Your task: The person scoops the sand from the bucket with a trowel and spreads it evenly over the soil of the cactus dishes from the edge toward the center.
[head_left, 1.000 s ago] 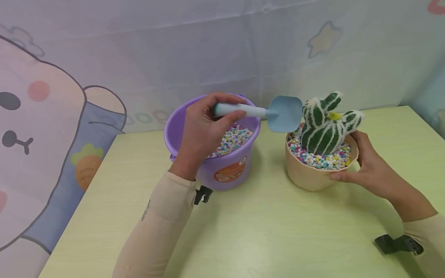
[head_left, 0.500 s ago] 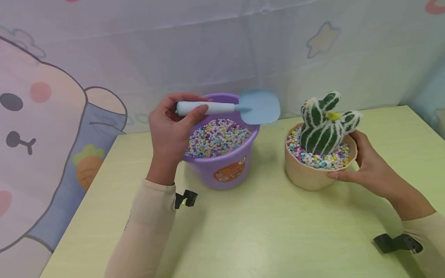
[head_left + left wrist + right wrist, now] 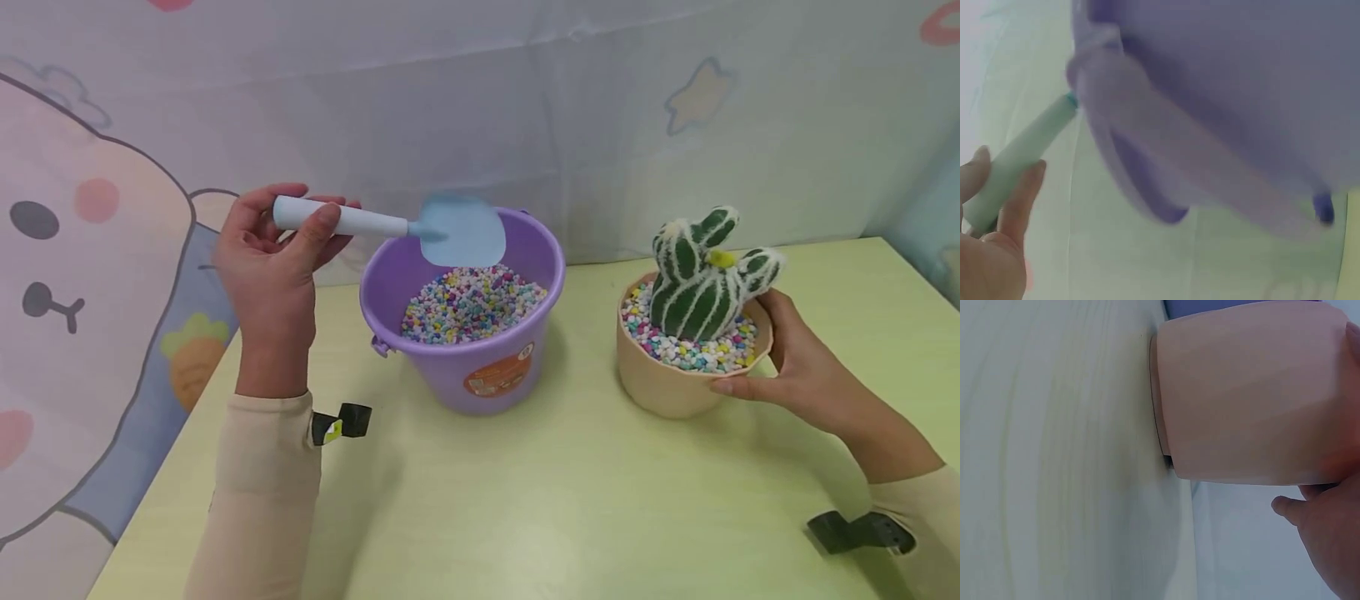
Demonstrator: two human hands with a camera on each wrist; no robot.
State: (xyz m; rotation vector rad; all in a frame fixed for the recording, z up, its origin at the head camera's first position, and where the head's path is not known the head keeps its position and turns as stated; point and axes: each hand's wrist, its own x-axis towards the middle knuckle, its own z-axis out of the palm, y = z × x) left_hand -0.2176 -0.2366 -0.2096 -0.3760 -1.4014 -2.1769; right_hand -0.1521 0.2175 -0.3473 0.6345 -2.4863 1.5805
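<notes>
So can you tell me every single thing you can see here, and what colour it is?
bucket: one, purple with an orange sticker, middle of the table
pebbles: many, mixed colours, in the bucket and in the pot
scoop: one, pale blue, held above the bucket's rim
pot: one, tan, right of the bucket
cactus: one, green with white stripes, standing in the pot
table: one, pale yellow-green
curtain: one, cartoon print, behind the table
left hand: grips the scoop's handle
right hand: holds the pot's side
sleeves: two, beige
</notes>
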